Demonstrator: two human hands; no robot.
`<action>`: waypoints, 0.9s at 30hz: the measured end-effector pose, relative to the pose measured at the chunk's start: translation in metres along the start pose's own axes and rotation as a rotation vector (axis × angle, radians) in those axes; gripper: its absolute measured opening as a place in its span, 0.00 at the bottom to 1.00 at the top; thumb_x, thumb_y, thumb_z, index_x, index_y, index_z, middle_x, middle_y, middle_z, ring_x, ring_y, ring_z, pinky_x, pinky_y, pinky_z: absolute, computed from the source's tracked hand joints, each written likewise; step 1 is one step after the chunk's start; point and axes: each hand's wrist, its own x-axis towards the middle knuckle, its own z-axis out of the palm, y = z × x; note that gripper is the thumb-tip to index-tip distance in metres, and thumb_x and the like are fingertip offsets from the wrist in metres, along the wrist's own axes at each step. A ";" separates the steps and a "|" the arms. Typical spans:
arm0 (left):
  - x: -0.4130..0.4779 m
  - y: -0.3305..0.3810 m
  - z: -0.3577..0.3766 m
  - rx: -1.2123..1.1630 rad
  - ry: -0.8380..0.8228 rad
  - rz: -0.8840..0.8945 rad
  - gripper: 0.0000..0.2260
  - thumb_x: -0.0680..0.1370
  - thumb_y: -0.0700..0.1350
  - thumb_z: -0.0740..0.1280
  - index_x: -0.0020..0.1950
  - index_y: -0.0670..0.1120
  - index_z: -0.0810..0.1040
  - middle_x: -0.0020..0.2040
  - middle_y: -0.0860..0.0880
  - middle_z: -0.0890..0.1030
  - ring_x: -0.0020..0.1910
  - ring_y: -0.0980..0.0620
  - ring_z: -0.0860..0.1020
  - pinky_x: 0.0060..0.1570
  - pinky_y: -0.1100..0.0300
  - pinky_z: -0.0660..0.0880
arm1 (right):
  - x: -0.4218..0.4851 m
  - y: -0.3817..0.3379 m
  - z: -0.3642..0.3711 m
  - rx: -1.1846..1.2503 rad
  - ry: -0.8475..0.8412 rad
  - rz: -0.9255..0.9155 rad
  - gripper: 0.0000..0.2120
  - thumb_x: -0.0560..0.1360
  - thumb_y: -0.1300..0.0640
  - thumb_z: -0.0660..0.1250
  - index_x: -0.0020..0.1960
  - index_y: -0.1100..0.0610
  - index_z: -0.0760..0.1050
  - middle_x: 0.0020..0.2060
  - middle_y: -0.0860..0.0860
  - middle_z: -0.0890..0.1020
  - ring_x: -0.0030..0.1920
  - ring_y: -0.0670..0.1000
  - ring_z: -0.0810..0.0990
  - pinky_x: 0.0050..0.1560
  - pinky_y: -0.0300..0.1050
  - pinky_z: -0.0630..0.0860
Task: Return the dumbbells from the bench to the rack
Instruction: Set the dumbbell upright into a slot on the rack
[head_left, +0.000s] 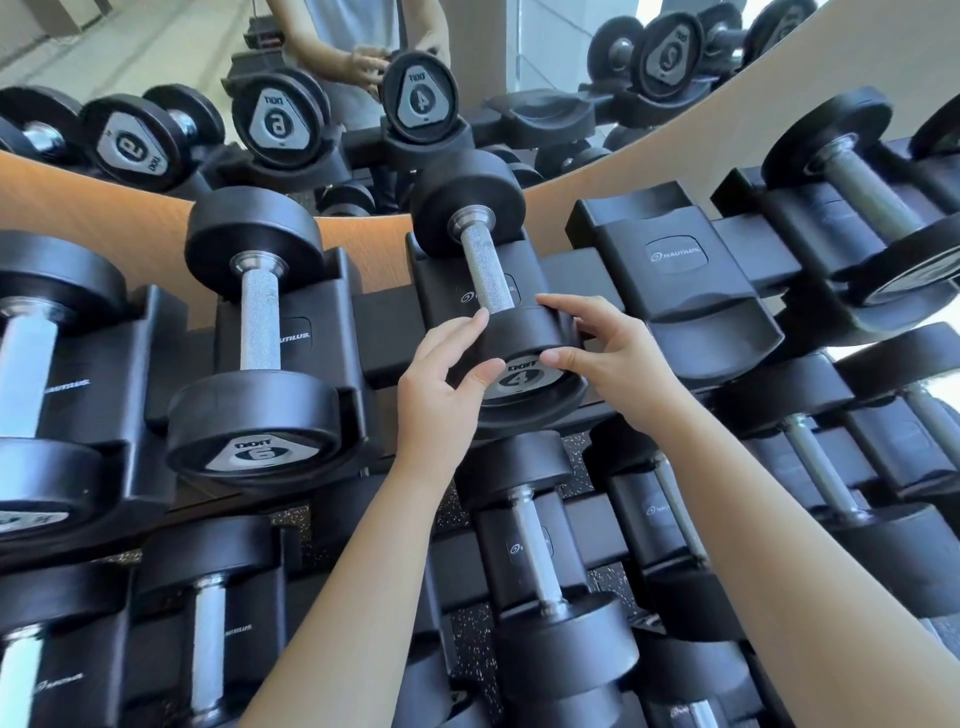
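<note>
A black dumbbell marked 4 (485, 270) lies in a cradle on the top row of the black rack (384, 322), its knurled steel handle pointing away from me. My left hand (441, 379) touches the near head from the left, thumb on the end face. From the right, my right hand (602, 353) holds the same head, fingers over its rim and thumb on the face. To the left, a dumbbell marked 6 (254, 338) rests in its own cradle.
An empty cradle (685, 275) sits just right of the 4 dumbbell. More dumbbells fill the far left, far right (872, 208) and the lower row (545, 561). A mirror (363, 104) behind the rack reflects the weights and a person's hands.
</note>
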 end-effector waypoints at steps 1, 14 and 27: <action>0.000 -0.001 0.001 -0.014 0.007 -0.006 0.19 0.72 0.35 0.68 0.62 0.47 0.74 0.56 0.59 0.74 0.56 0.71 0.70 0.60 0.73 0.64 | 0.001 0.000 -0.001 -0.006 -0.001 -0.004 0.25 0.66 0.64 0.73 0.55 0.41 0.73 0.54 0.59 0.77 0.54 0.57 0.75 0.60 0.43 0.69; -0.007 -0.002 0.002 -0.005 -0.016 -0.033 0.19 0.75 0.39 0.66 0.65 0.50 0.71 0.64 0.55 0.71 0.62 0.70 0.66 0.64 0.72 0.61 | -0.013 0.001 0.007 -0.061 0.017 -0.002 0.24 0.72 0.59 0.69 0.65 0.47 0.69 0.58 0.51 0.74 0.58 0.50 0.73 0.60 0.33 0.66; -0.084 0.008 -0.051 0.363 -0.143 0.062 0.21 0.75 0.41 0.67 0.67 0.45 0.69 0.70 0.49 0.68 0.70 0.48 0.64 0.69 0.56 0.57 | -0.102 -0.032 0.062 -0.477 0.274 -0.073 0.21 0.74 0.59 0.66 0.67 0.56 0.69 0.62 0.52 0.75 0.64 0.52 0.72 0.63 0.44 0.69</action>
